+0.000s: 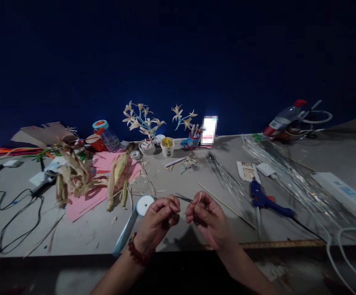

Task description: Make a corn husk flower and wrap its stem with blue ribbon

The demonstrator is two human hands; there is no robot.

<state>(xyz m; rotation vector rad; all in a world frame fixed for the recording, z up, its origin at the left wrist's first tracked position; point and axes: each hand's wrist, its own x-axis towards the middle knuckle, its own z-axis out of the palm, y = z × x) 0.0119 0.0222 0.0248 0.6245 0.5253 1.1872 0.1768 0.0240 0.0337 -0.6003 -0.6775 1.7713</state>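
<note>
My left hand [161, 217], with a beaded bracelet [138, 252] at the wrist, is held over the front of the table with its fingers pinched together. A tiny pale bit seems to show at its fingertips, too small to name. Just to the right, apart from it, my right hand [208, 219] pinches a thin pale strip [199, 197], perhaps corn husk, between thumb and fingers. A roll of light blue tape [145, 205] lies beside my left hand, its loose end hanging over the table edge. Behind the hands lies a thin dark tool [184, 197], partly hidden.
Dried corn husks [79, 174] lie on pink paper [87, 203] at left. Husk flowers [143, 121] stand at the back near a paper cup [167, 148] and a lit phone [208, 130]. To the right are a blue glue gun [267, 200], wires [227, 176] and a power strip [346, 194].
</note>
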